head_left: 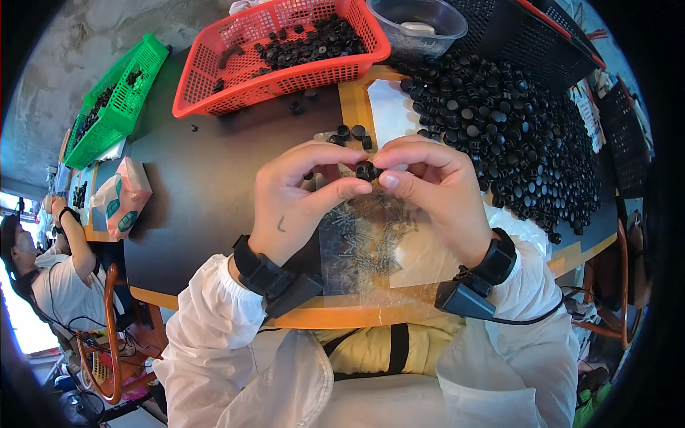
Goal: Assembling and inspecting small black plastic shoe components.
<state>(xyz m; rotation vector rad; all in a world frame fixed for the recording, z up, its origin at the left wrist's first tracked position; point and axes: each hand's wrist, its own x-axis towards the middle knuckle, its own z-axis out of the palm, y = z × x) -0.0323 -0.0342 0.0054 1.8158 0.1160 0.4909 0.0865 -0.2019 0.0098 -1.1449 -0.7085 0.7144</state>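
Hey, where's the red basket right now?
In the head view, the red basket stands on the far side of the table, left of centre, beyond the left hand, between the green basket and the clear tub.

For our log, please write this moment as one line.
left hand: holding black part; right hand: holding same part; black heap: at right
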